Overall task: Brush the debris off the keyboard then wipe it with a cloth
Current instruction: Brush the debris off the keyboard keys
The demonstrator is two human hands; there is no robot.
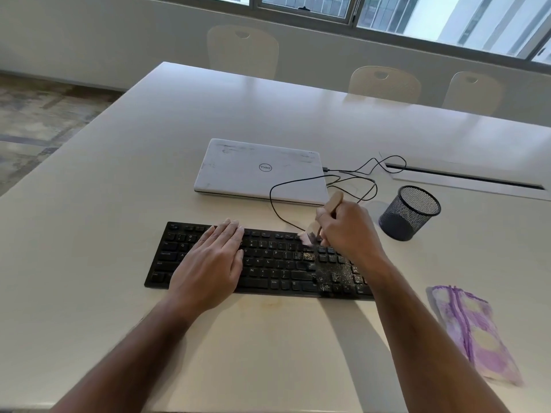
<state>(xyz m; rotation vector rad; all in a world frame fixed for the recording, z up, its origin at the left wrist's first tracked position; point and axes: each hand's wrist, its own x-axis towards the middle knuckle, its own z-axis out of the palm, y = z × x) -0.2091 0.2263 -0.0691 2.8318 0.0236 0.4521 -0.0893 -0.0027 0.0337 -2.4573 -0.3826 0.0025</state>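
Note:
A black keyboard (269,265) lies on the white table (149,150). Pale debris (337,271) speckles its right part. My left hand (213,262) rests flat on the left half of the keys, fingers straight. My right hand (348,231) grips a small brush (308,237) with a wooden handle; its pinkish bristles touch the top row of keys right of the middle. A folded purple and yellow cloth (474,332) lies on the table to the right of the keyboard, apart from both hands.
A closed white laptop (259,171) sits behind the keyboard, with black cables (351,180) looping beside it. A black mesh cup (410,213) stands at the right rear. A cable slot (465,177) is set into the table. Chairs (384,83) line the far edge.

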